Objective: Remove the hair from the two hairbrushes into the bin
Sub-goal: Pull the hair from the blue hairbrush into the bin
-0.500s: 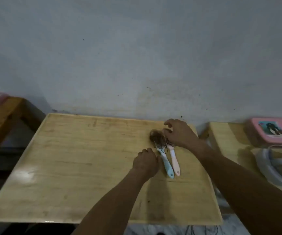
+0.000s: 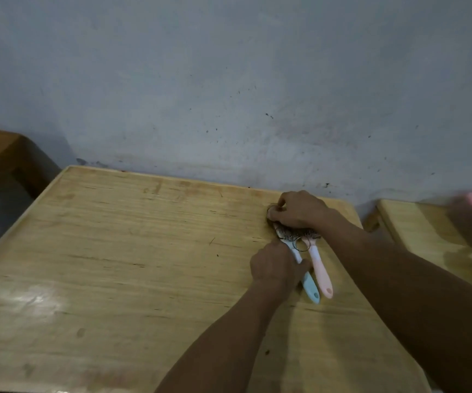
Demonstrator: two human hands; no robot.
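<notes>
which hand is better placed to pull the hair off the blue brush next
Right. The right hand already sits curled over the hair-clogged brush heads, while the left hand holds the blue brush down by its handle.

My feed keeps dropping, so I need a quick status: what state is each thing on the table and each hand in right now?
Light blue plastic hairbrush: flat on the table, hair in its bristles, handle gripped.
Pale pink plastic hairbrush: flat beside the blue one, not lifted.
Clump of brown hair: tangled on the brush heads.
Left hand: grips the blue handle.
Right hand: fingers curled, pinching the hair.
Wooden table: bearing both brushes.
</notes>
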